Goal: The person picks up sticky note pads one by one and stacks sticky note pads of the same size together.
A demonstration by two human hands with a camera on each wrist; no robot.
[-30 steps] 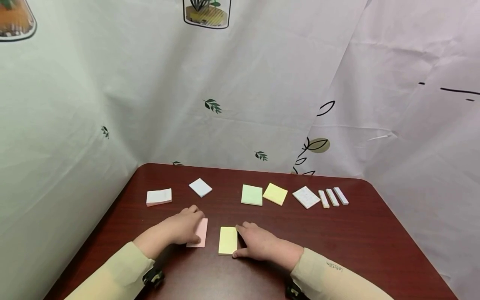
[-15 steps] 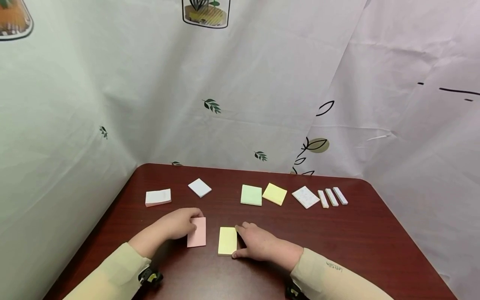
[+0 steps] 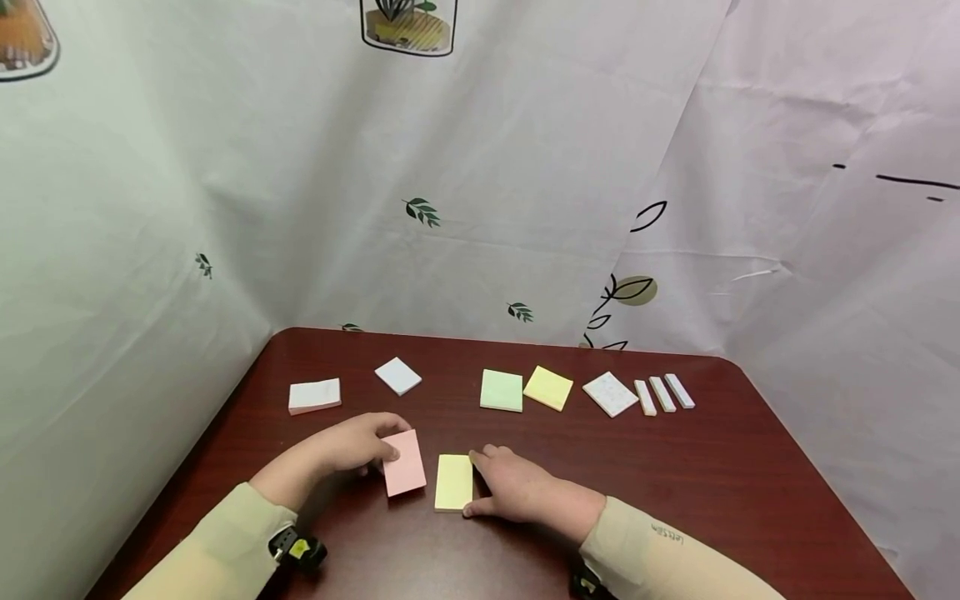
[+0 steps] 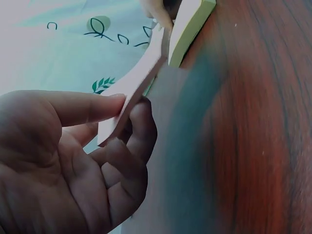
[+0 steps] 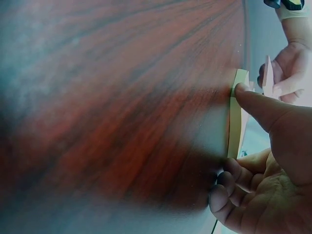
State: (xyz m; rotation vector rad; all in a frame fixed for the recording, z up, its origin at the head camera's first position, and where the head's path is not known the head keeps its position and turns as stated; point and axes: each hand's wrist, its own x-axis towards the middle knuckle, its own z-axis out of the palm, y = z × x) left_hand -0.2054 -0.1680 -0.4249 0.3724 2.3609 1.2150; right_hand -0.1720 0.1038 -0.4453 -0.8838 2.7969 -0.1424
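My left hand (image 3: 356, 442) pinches a pink sticky note pad (image 3: 407, 467) by its left edge. In the left wrist view the thumb presses one face of the pink pad (image 4: 134, 85), with fingers curled behind it; the pad is raised and tilted. Just to its right, a yellow sticky note pad (image 3: 453, 482) lies on the table. My right hand (image 3: 521, 487) holds that yellow pad from its right side. The right wrist view has the thumb at one corner of the yellow pad (image 5: 235, 122) and the index finger at the other.
Along the back of the dark red table (image 3: 675, 475) lie a thick white pad (image 3: 314, 395), a small pale pad (image 3: 398, 376), a green pad (image 3: 501, 390), a yellow square pad (image 3: 549, 387), a patterned white pad (image 3: 611, 394) and three narrow strips (image 3: 663, 394). A white curtain (image 3: 480, 167) hangs behind.
The left hand has shifted its hold to the pink pad's left edge, lifted and turned it, and brought it right toward the yellow pad. The right hand and yellow pad stay put.
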